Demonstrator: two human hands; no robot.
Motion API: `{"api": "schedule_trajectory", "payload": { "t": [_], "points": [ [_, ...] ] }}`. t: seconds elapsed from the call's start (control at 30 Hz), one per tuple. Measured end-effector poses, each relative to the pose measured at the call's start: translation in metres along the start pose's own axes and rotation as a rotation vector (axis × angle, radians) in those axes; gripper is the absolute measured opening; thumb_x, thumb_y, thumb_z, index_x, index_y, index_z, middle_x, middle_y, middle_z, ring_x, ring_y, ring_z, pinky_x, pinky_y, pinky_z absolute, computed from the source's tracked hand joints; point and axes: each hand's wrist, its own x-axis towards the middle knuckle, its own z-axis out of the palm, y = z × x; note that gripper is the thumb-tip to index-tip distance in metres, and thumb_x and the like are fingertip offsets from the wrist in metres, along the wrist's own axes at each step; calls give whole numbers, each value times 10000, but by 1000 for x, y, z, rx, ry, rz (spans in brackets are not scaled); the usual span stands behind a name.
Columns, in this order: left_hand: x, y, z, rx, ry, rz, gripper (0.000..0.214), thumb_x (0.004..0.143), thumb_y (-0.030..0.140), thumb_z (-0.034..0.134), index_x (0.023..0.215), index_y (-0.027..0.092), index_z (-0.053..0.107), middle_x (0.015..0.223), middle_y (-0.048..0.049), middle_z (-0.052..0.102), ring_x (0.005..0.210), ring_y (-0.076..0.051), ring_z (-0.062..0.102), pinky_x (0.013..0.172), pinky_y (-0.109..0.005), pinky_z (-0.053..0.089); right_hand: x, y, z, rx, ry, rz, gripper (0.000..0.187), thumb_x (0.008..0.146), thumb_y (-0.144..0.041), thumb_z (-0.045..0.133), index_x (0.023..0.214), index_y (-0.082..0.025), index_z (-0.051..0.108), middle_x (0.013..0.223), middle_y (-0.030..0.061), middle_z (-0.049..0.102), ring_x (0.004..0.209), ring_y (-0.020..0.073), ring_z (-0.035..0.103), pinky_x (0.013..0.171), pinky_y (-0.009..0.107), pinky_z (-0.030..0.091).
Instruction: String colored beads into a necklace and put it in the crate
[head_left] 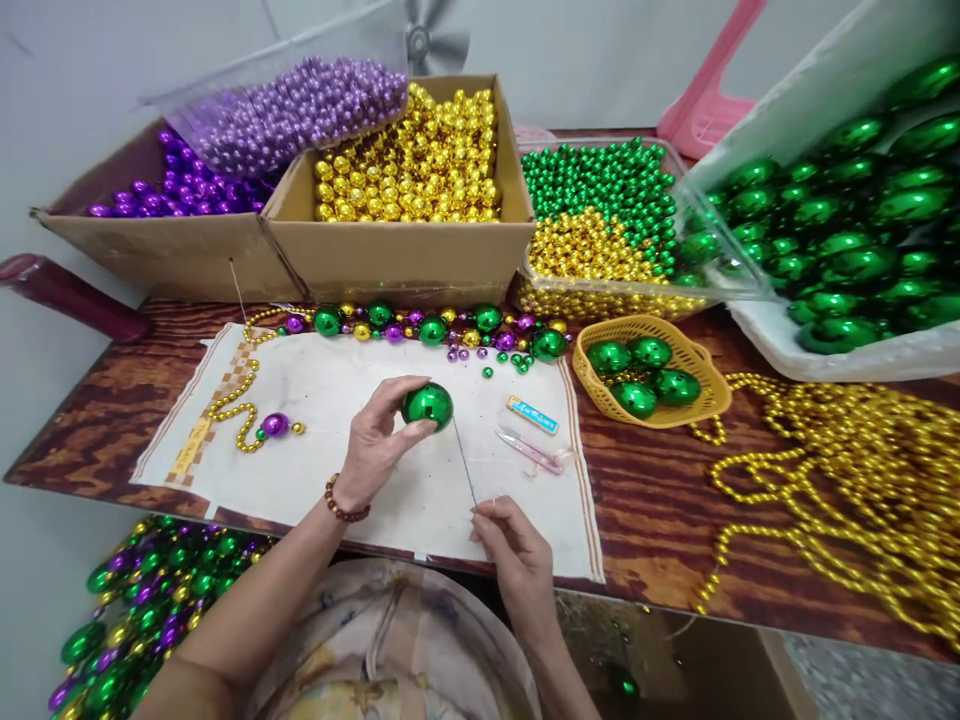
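Observation:
My left hand (375, 440) pinches a shiny green ball (427, 405) above a white cloth (330, 470) on the wooden table (660, 500). My right hand (514, 550) pinches the near end of a long thin needle (465, 462), whose tip points up at the ball. A short strand of gold beads with a purple ball (274, 424) lies on the cloth to the left. A row of green, gold and purple balls (431, 325) lies along the cloth's far edge.
Cardboard boxes of purple beads (180, 190) and gold beads (412, 160) stand at the back, beside a clear tray of green and gold beads (600, 220). A yellow basket (649, 375) holds green balls. Gold strands (847, 480) lie right. Finished strands (142, 610) hang lower left.

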Motion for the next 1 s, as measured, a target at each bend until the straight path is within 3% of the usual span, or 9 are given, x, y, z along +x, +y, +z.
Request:
{"api": "schedule_trajectory", "payload": {
  "t": [0.17, 0.4, 0.77, 1.0],
  "points": [
    [27, 15, -1, -329, 111, -179, 363, 722, 324, 839, 1068, 259, 752, 1079, -52, 722, 974, -206, 657, 881, -332, 524, -5, -2, 10, -61, -43, -83, 139, 937, -283, 612, 841, -208, 679, 733, -1, 548, 633, 147, 553, 583, 266, 445],
    [36, 23, -1, -488, 62, -262, 340, 742, 344, 823, 1060, 244, 754, 1017, -43, 728, 923, -181, 663, 832, -307, 542, -1, -10, 17, -99, -37, -89, 136, 949, -254, 594, 843, -215, 670, 736, -11, 541, 653, 140, 541, 600, 259, 422],
    [28, 17, 2, -505, 10, -316, 368, 727, 368, 837, 1062, 240, 752, 1032, -58, 731, 976, -212, 671, 862, -333, 529, 6, -7, 27, -72, -16, -55, 150, 938, -290, 596, 828, -207, 657, 717, -9, 548, 652, 150, 539, 597, 269, 422],
    [7, 19, 9, -414, -95, -244, 397, 737, 312, 840, 1120, 253, 751, 1186, -75, 714, 1094, -248, 650, 930, -339, 522, 16, -8, 40, -6, 31, -111, 142, 957, -292, 581, 861, -212, 648, 728, -11, 534, 644, 141, 531, 578, 267, 405]
  ]
}}
